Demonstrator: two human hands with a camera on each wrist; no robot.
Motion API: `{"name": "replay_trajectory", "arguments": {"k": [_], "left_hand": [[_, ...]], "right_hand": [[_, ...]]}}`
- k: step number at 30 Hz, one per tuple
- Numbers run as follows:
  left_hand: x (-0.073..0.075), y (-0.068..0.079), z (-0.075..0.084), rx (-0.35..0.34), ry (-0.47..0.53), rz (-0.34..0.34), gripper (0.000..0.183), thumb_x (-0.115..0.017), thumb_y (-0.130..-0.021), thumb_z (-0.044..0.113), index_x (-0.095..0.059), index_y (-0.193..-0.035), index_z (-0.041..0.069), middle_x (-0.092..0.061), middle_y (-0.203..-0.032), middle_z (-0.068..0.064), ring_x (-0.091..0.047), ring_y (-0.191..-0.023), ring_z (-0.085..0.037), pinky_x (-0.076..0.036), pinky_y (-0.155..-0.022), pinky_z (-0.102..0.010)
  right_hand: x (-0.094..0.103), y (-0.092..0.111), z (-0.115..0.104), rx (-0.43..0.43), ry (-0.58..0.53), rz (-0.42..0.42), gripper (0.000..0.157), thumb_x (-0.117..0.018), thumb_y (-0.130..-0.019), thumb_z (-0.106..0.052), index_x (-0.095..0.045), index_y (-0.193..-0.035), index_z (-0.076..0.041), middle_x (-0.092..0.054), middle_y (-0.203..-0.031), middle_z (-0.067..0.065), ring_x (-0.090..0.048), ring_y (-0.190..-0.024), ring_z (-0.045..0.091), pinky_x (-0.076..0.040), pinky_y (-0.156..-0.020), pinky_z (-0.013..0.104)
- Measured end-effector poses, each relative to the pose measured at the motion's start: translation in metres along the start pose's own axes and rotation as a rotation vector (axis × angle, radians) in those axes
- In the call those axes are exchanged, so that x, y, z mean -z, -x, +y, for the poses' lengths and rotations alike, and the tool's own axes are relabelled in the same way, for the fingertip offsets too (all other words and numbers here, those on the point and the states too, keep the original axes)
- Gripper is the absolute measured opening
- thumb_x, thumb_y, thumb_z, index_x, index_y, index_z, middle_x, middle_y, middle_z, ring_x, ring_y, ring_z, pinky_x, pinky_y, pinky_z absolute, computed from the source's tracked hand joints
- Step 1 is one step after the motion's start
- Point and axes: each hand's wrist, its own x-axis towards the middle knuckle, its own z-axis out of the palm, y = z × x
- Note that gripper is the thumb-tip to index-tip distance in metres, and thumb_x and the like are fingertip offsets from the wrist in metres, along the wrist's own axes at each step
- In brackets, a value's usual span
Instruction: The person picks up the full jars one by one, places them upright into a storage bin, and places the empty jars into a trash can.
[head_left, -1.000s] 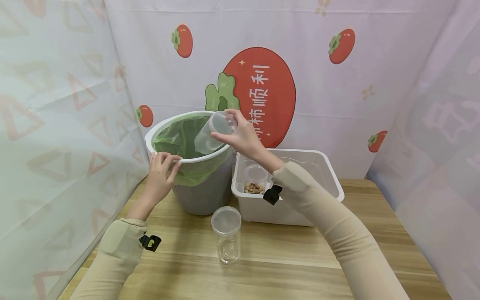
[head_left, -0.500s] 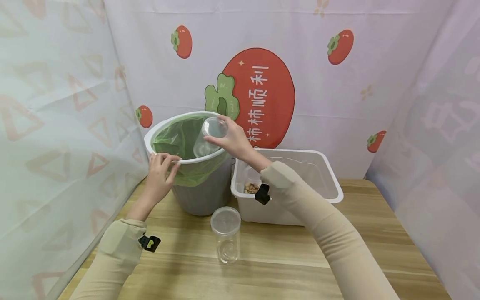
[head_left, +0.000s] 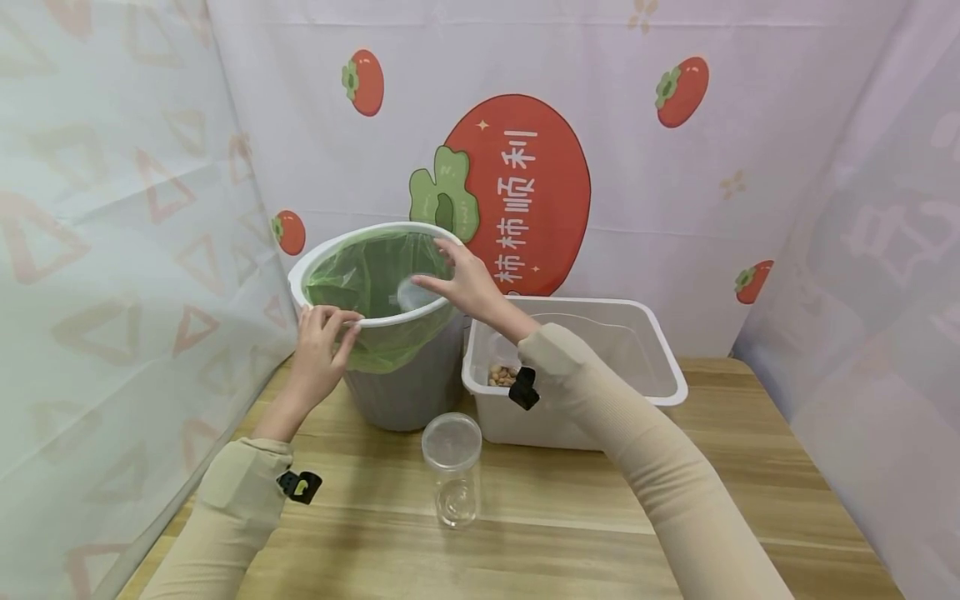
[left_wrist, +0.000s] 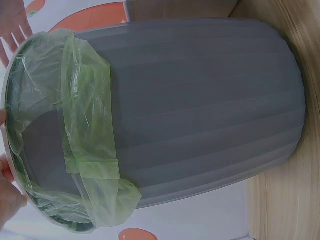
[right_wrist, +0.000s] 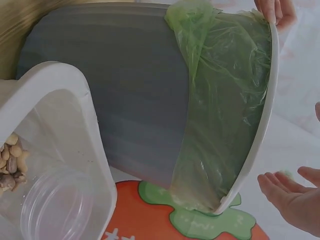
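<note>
A grey trash bin [head_left: 405, 400] with a white rim and a green bag liner [head_left: 352, 275] stands at the back left. My left hand [head_left: 318, 354] pinches its near rim, fingers over the top and thumb on the outer side. Over the bin's right side my right hand [head_left: 476, 287] has its fingers and thumb spread, with nothing between them. Just beneath it, inside the lined bin, is a clear plastic jar [head_left: 416, 293], partly hidden by the rim. In the right wrist view, the right hand [right_wrist: 295, 197] appears at the right edge, apart from the rim.
A white plastic tub [head_left: 555, 425] stands right of the bin. Inside are nuts [head_left: 502, 376] and a clear container [right_wrist: 57, 207]. Another clear jar [head_left: 453, 471], with its lid on, stands upright on the wooden table [head_left: 585, 517] in front.
My right hand moved left and down over the bin with the clear jar, then let it go. The jar has dropped down into the bin. My left hand has stayed on the rim.
</note>
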Motion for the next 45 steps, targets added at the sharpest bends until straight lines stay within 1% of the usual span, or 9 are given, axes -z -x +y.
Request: {"name": "replay_trajectory", "arguments": {"k": [4, 10, 15, 20, 27, 31, 33, 37, 45], "left_hand": [[0.0, 0.0, -0.001, 0.001, 0.0, 0.002, 0.012, -0.061, -0.079, -0.003, -0.059, -0.091, -0.002, -0.045, -0.089, -0.019, -0.042, -0.091, -0.037, -0.008, -0.099, -0.06], [0.001, 0.0, -0.001, 0.002, 0.003, 0.004, 0.012, -0.061, -0.079, -0.003, -0.059, -0.091, -0.002, -0.045, -0.088, -0.019, -0.042, -0.092, -0.037, -0.007, -0.099, -0.061], [0.001, 0.0, -0.001, 0.007, 0.007, 0.004, 0.012, -0.061, -0.079, -0.003, -0.059, -0.091, -0.001, -0.045, -0.089, -0.02, -0.042, -0.092, -0.038, -0.007, -0.099, -0.061], [0.001, 0.0, 0.0, 0.008, 0.005, 0.004, 0.012, -0.061, -0.079, -0.002, -0.059, -0.091, -0.002, -0.045, -0.089, -0.02, -0.042, -0.092, -0.038, -0.008, -0.098, -0.061], [0.002, 0.0, 0.0, 0.013, 0.003, -0.002, 0.012, -0.061, -0.079, -0.002, -0.059, -0.092, -0.001, -0.045, -0.089, -0.019, -0.042, -0.092, -0.038, -0.007, -0.099, -0.061], [0.002, 0.0, 0.0, 0.012, -0.001, -0.006, 0.012, -0.06, -0.08, -0.002, -0.059, -0.092, -0.001, -0.045, -0.09, -0.02, -0.042, -0.092, -0.038, -0.007, -0.099, -0.061], [0.002, 0.0, 0.0, 0.01, -0.001, -0.008, 0.012, -0.06, -0.08, -0.002, -0.059, -0.092, -0.002, -0.045, -0.09, -0.02, -0.042, -0.092, -0.038, -0.007, -0.099, -0.061], [0.002, 0.0, -0.001, 0.007, 0.003, -0.009, 0.013, -0.06, -0.08, -0.002, -0.059, -0.092, -0.002, -0.045, -0.09, -0.02, -0.041, -0.092, -0.038, -0.006, -0.099, -0.06], [0.001, 0.0, 0.0, 0.006, -0.001, -0.01, 0.012, -0.06, -0.08, -0.002, -0.059, -0.092, -0.001, -0.045, -0.09, -0.02, -0.043, -0.091, -0.037, -0.007, -0.099, -0.061]], "right_hand": [[0.001, 0.007, 0.002, 0.018, -0.015, -0.01, 0.06, -0.065, -0.08, -0.032, -0.042, -0.13, -0.006, -0.046, -0.128, 0.009, -0.046, -0.113, 0.02, -0.042, -0.088, 0.034], [0.002, 0.028, 0.004, 0.083, -0.054, -0.021, 0.045, -0.063, -0.082, -0.027, -0.05, -0.12, -0.006, -0.05, -0.121, 0.008, -0.049, -0.107, 0.019, -0.041, -0.089, 0.036], [0.0, 0.044, 0.007, 0.133, -0.087, -0.019, 0.038, -0.063, -0.082, -0.022, -0.054, -0.115, -0.005, -0.053, -0.113, 0.008, -0.051, -0.103, 0.021, -0.042, -0.088, 0.036], [-0.003, 0.058, 0.011, 0.2, -0.106, -0.015, 0.035, -0.064, -0.081, -0.017, -0.056, -0.111, -0.001, -0.057, -0.109, 0.012, -0.054, -0.101, 0.025, -0.043, -0.086, 0.036], [-0.006, 0.075, 0.015, 0.246, -0.121, -0.031, 0.034, -0.065, -0.08, -0.014, -0.057, -0.108, 0.002, -0.058, -0.106, 0.015, -0.056, -0.098, 0.028, -0.044, -0.086, 0.038], [-0.008, 0.084, 0.016, 0.278, -0.109, -0.054, 0.033, -0.065, -0.08, -0.013, -0.057, -0.108, 0.002, -0.058, -0.106, 0.015, -0.056, -0.097, 0.026, -0.044, -0.085, 0.036], [-0.009, 0.088, 0.016, 0.299, -0.095, -0.062, 0.033, -0.066, -0.08, -0.013, -0.057, -0.108, 0.001, -0.059, -0.105, 0.012, -0.056, -0.097, 0.023, -0.044, -0.085, 0.033], [-0.012, 0.096, 0.018, 0.347, -0.077, -0.074, 0.031, -0.066, -0.079, -0.012, -0.059, -0.106, 0.0, -0.06, -0.103, 0.009, -0.056, -0.095, 0.02, -0.045, -0.083, 0.032], [-0.019, 0.111, 0.024, 0.416, -0.046, -0.124, 0.03, -0.068, -0.077, -0.014, -0.06, -0.103, -0.002, -0.06, -0.099, 0.006, -0.056, -0.093, 0.017, -0.045, -0.082, 0.028]]}}
